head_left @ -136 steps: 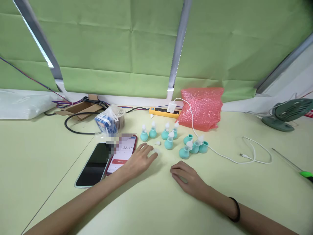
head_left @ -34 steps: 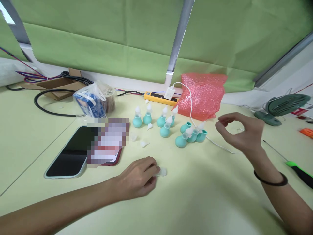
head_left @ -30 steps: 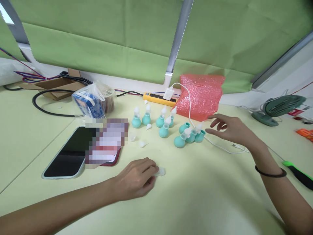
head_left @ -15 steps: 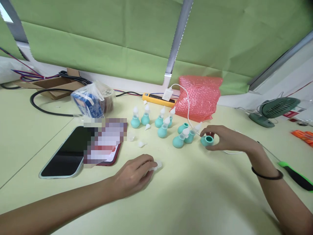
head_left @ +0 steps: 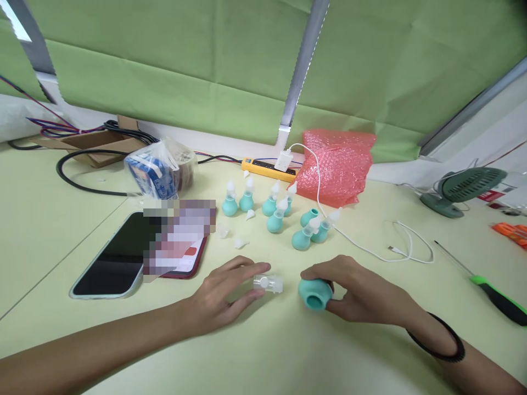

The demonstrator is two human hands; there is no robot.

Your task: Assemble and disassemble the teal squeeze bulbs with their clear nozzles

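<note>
My right hand (head_left: 349,288) grips a teal rubber squeeze bulb (head_left: 307,288) by its sides, its open mouth tilted toward me. Just left of it, a clear plastic connector tube (head_left: 269,283) lies on the table. The thumb and index finger of my left hand (head_left: 230,288) are spread around the tube's left end; whether they touch it is hard to tell. Beyond my hands stand several assembled teal bulbs (head_left: 275,222) with clear necks and white tips. Among them is a teal bulb without a top (head_left: 308,217). Loose white tips (head_left: 241,242) lie nearby.
Two phones (head_left: 109,260) lie at left, near bagged tape rolls (head_left: 158,167). A yellow power strip (head_left: 263,168) and red bubble wrap (head_left: 335,167) are at the back. A white cable (head_left: 370,251), screwdriver (head_left: 494,293) and green fan (head_left: 469,186) occupy the right.
My right hand has brought the bulb from the back right to the front, beside the connector tube. The fingers of my left hand have spread, and the tube shows more fully.
</note>
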